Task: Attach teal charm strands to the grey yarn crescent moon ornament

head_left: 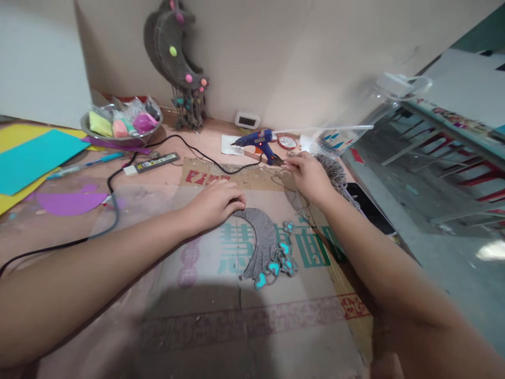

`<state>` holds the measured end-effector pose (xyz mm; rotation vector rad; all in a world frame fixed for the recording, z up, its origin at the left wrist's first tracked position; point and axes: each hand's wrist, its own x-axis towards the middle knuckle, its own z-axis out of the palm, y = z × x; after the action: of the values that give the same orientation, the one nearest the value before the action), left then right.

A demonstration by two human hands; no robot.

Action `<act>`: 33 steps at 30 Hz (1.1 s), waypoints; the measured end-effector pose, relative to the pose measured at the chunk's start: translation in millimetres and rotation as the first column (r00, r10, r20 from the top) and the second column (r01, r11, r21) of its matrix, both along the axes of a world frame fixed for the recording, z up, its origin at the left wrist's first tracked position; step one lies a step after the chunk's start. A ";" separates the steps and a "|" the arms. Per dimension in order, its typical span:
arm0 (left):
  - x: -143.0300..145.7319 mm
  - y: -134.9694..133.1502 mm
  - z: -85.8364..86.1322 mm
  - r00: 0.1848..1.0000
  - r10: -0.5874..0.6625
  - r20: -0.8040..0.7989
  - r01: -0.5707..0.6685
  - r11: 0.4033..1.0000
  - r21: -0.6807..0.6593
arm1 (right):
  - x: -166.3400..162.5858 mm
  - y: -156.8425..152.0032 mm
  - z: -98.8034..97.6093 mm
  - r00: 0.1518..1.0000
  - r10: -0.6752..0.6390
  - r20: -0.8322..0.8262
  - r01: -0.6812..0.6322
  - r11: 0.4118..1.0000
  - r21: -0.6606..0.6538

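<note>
A flat crescent moon [263,231] wrapped in grey yarn lies on the cardboard. Small grey dangles with turquoise hearts [273,268] bunch along its lower right side. My left hand [219,205] is closed at the moon's upper tip, pinching it between thumb and fingers. Farther off, my right hand [310,176] has its fingers pinched together beside the handle of a blue glue gun [256,139]. Something small and dark shows at those fingertips, too unclear to name. Behind the right hand sits a ball of grey yarn [333,171].
Printed cardboard [300,321] covers the work area. A black cord [189,147] loops across the table. At the left are a bowl [153,129] of bagged clay, a utility knife [155,163] and coloured sheets [39,158]. A finished moon [163,58] hangs behind; a clear bottle [371,105] stands right.
</note>
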<state>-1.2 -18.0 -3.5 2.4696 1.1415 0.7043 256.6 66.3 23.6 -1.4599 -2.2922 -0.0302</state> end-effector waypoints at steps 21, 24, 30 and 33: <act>-0.1 -0.5 0.3 1.000 0.005 -0.008 -0.005 1.000 0.004 | -19.2 -111.3 -2.1 0.967 0.239 -0.091 -0.245 0.968 -0.063; 0.3 -0.7 0.5 1.000 0.002 -0.007 -0.002 1.000 0.001 | -18.9 -112.3 -8.8 0.954 0.298 -0.017 -0.298 0.953 -0.059; 0.4 -0.5 0.3 1.000 0.012 -0.011 -0.012 1.000 0.012 | -22.2 -114.2 -10.5 0.956 0.286 0.068 -0.288 0.958 0.016; 0.2 -0.4 0.1 1.000 0.016 -0.010 -0.016 1.000 0.013 | -24.7 -116.9 -10.3 0.957 0.270 0.108 -0.278 0.959 0.063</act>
<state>-1.0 -18.4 -3.4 2.4798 1.1658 0.7061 231.8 -50.6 13.3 -1.1136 -2.5241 -0.1109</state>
